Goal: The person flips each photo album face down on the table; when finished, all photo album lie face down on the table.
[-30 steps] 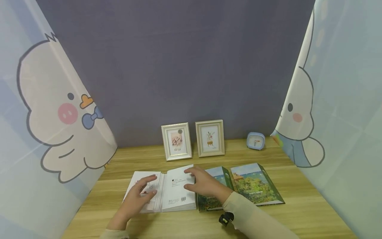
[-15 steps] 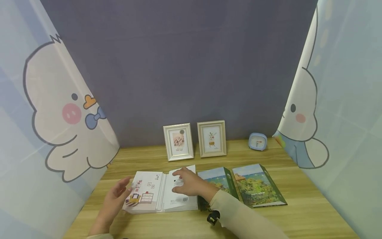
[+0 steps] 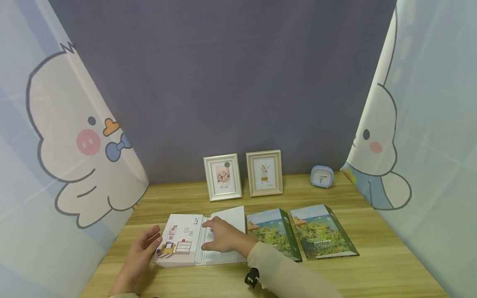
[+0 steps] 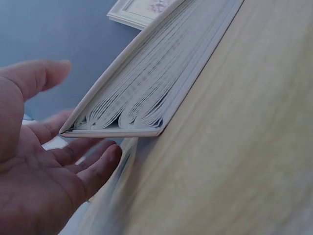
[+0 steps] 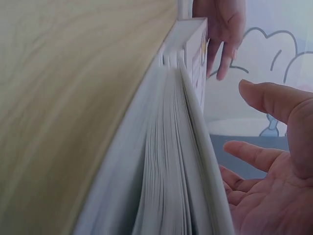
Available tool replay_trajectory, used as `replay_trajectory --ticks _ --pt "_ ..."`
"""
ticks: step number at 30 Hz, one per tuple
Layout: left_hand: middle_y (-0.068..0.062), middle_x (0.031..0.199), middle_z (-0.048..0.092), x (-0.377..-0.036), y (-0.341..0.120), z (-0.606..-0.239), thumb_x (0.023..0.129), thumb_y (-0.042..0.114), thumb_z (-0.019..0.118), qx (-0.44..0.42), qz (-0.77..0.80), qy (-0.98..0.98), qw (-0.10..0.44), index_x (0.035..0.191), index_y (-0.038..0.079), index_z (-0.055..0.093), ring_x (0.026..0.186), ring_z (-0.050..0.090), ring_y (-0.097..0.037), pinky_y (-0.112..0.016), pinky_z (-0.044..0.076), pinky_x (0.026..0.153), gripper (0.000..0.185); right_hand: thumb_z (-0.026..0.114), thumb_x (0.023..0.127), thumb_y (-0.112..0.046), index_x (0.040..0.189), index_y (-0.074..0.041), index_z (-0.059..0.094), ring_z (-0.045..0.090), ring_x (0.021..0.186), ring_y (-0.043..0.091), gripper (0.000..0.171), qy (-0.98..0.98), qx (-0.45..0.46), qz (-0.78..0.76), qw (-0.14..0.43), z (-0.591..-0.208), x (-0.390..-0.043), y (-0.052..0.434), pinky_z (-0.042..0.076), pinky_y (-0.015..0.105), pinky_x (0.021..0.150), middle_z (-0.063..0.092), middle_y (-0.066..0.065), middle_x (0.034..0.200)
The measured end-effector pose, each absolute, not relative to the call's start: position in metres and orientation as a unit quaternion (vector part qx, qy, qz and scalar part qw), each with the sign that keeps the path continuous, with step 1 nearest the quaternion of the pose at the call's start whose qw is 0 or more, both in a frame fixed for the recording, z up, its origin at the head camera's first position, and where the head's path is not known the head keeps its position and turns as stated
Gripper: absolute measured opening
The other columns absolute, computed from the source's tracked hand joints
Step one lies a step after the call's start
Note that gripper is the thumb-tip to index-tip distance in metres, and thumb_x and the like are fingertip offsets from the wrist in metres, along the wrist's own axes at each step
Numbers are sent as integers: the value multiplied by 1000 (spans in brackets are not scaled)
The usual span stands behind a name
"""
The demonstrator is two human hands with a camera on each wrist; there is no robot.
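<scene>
A white photo album (image 3: 182,225) with a drawn armchair and dresser on its cover lies on the table at left. Close at its left edge is my left hand (image 3: 139,256), fingers loosely bent and thumb apart from the cover in the left wrist view. Beside it lies a second white photo album (image 3: 232,216), partly covered from sight by my right hand (image 3: 223,240). That hand is above it with thumb and fingers spread towards the first album. In the right wrist view, the right palm (image 5: 279,191) stands apart from the cover, holding nothing.
Two green photo albums with a seaside painting, a nearer one (image 3: 272,227) and one farther right (image 3: 324,231), lie to the right. Behind stand a silver frame (image 3: 208,180), a beige frame (image 3: 248,174) and a blue clock (image 3: 321,177). Cartoon curtains flank the wooden table (image 3: 387,265).
My left hand has moved left off the illustrated cover to its left edge. My right hand has shifted left and towards me over the second white album. The albums look unmoved.
</scene>
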State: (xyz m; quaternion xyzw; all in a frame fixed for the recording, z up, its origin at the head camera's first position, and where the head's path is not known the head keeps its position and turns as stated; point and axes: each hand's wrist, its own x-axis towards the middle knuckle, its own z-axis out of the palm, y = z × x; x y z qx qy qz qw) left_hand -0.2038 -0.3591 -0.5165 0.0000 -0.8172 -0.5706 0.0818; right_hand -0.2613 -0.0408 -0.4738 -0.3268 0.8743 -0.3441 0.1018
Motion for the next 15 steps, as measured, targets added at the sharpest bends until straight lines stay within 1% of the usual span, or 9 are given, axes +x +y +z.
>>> replay_trajectory --ticks 3,5,7,9,11,13,15 --pt "-30 160 38 -204 -358 -516 109 27 59 11 -568 -821 63 156 -8 36 140 46 -30 -8 43 95 63 85 88 -38 148 -16 58 62 111 11 70 875 -335 -334 104 -474 -258 -49 54 26 89 56 3 132" --pt "-31 159 39 -204 -358 -516 109 28 59 19 -561 -826 55 155 -10 36 141 45 -31 -8 42 96 64 85 88 -38 148 -18 59 60 109 8 69 877 -337 -327 106 -475 -256 -54 54 25 89 56 1 131" --pt "-30 159 40 -204 -358 -516 109 30 59 31 -552 -832 45 155 -10 37 139 47 -29 -7 42 95 65 85 88 -38 147 -18 59 59 108 6 68 878 -339 -320 107 -477 -254 -59 54 26 90 56 -1 131" --pt "-29 159 41 -204 -358 -516 109 33 59 42 -546 -836 36 155 -9 37 136 49 -21 -6 41 94 66 86 88 -38 147 -19 60 59 108 6 67 880 -344 -309 104 -478 -253 -63 54 26 92 56 -2 131" --pt "-28 159 41 -203 -358 -516 109 34 59 51 -546 -836 28 155 -8 38 129 50 -8 -6 41 94 67 86 88 -39 147 -19 60 59 110 6 67 883 -349 -296 100 -480 -251 -68 54 26 95 56 -2 131" --pt "-27 159 42 -203 -358 -516 109 34 59 56 -548 -835 23 155 -8 38 121 49 5 -5 40 94 66 86 88 -41 147 -19 61 59 113 8 67 886 -355 -283 95 -482 -251 -72 53 27 98 56 -2 131" --pt "-27 159 43 -203 -357 -516 109 34 59 59 -547 -835 18 155 -9 40 116 47 12 -5 39 94 66 85 88 -41 146 -20 61 58 118 10 67 888 -357 -275 92 -484 -250 -75 52 28 101 56 -2 131"
